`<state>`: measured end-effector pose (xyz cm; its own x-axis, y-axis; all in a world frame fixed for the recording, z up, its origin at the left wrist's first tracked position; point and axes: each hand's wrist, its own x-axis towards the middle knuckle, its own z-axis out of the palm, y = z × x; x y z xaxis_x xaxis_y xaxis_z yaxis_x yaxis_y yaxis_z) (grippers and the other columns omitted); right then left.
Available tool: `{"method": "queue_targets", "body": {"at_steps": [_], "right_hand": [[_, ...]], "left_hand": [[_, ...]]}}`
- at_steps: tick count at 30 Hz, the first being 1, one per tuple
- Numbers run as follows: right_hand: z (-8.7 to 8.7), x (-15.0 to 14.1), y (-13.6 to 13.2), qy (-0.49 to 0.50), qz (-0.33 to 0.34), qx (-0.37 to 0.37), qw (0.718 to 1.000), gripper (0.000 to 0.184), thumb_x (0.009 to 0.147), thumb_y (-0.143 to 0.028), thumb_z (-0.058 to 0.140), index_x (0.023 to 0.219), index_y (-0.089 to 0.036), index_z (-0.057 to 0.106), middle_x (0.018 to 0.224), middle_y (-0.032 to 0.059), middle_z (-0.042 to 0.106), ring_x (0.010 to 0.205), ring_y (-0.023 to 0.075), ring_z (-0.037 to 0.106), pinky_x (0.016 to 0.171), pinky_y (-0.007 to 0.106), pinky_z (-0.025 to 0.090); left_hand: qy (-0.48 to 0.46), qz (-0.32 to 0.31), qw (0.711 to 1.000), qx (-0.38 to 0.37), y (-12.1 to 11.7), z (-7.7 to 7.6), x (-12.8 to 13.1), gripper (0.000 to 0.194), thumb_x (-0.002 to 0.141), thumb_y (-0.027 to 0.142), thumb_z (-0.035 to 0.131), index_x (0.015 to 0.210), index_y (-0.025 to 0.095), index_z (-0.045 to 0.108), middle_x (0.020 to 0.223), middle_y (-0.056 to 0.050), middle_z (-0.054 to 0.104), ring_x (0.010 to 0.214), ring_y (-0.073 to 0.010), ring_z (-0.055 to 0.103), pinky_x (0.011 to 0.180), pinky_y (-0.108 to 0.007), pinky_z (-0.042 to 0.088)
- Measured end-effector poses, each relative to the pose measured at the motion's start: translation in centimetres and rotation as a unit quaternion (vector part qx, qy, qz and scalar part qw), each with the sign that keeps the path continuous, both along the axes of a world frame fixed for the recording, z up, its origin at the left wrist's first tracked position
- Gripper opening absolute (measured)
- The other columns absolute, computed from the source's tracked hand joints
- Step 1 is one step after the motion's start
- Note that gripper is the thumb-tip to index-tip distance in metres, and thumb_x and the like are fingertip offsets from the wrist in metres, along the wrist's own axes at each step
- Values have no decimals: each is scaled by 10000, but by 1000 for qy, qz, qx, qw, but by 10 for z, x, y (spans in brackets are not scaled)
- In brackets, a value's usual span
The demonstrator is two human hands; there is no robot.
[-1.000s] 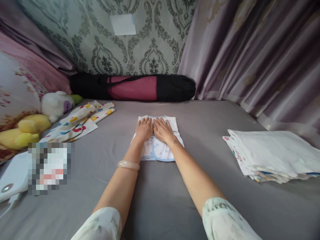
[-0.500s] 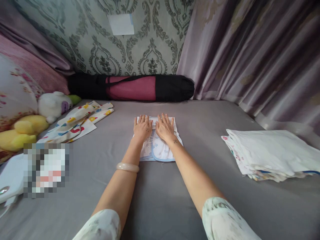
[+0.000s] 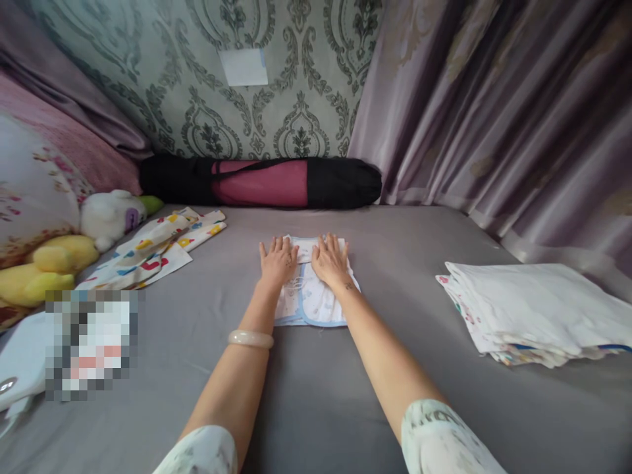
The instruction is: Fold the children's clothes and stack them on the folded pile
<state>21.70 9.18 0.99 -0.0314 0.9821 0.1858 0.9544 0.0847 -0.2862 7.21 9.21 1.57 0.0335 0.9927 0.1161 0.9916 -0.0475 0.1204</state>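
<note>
On the grey sheet [image 3: 212, 375] lies a small white baby garment [image 3: 320, 299] with a faint print and light-blue trim, folded and flat. My left hand [image 3: 279, 260] rests palm down on its upper left part, fingers stretched forward. Palm down too, my right hand [image 3: 330, 260] presses on the upper right part with its fingers extended. Between the hands a folded strip of the garment and some thin ties show. The cloth under both palms is hidden. A pale bangle [image 3: 251, 339] circles my left forearm.
A stack of folded white cloths [image 3: 538, 306] lies at right. On the left are a colourful printed cloth [image 3: 153, 250], a yellow plush toy [image 3: 54, 266], a white plush toy [image 3: 111, 217] and a white device [image 3: 24, 359] with a cable. A black-and-pink long bag [image 3: 261, 183] lies along the wall.
The view has tilted up slightly, so everything sits a little lower. My hands have shifted slightly on the garment, and more blue trim shows at its far edge between them.
</note>
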Motion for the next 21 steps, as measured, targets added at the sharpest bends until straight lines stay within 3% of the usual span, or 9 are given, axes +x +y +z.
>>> {"method": "queue_targets", "body": {"at_steps": [3,6,12,17,21], "right_hand": [[-2,6,1,-10,-34,28,999,573,993,-361,206,1474,-78,337,1557,175,264,1452,297,151,1148,530,27],[-9,9,0,-10,-36,-2,999,594,987,-368,209,1460,-37,347,1531,196,312,1445,305,177,1150,496,88],[-12,9,2,-3,-37,-5,999,587,987,-376,224,1452,-48,368,1529,189,320,1439,320,192,1144,511,133],[11,27,9,69,13,-107,992,590,994,-397,140,1483,-120,320,1559,132,280,1441,267,223,1144,483,199],[21,43,-14,51,82,-90,991,570,988,-354,201,1490,-99,292,1575,133,236,1457,237,178,1167,437,169]], "left_hand": [[6,9,1000,0,0,-3,-4,613,979,420,112,1473,140,342,1536,-130,339,1445,-284,228,1166,-567,93],[-10,5,1000,-22,0,-12,-8,622,974,433,129,1474,129,341,1551,-133,306,1449,-307,205,1157,-582,122],[-53,1,998,-15,3,-21,-11,614,972,443,142,1472,153,347,1558,-130,288,1452,-328,183,1131,-634,126],[-87,-7,993,-81,11,-6,-23,621,971,481,162,1483,167,323,1574,-153,228,1457,-342,151,1105,-642,179],[-60,-37,996,-50,-6,13,-35,608,978,472,192,1477,152,326,1564,-185,229,1460,-336,143,1106,-643,157]]}}
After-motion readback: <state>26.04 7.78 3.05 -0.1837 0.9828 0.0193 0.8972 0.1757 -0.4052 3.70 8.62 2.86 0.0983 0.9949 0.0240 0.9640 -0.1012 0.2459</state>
